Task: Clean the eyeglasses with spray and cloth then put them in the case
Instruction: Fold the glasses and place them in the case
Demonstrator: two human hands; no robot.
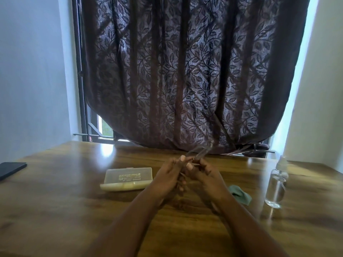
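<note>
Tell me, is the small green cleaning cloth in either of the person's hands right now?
No, the small green cleaning cloth lies on the wooden table beside the clear spray bottle, apart from both hands.

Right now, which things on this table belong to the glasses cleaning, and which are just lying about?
For the job:
glasses, blurred, held in left hand and right hand
spray bottle
cloth
case, closed

Lying about:
phone at the table's left edge
curtain behind

Eyeglasses [199, 153] blurred, perhaps folded; phone [11, 169] cut off.
</note>
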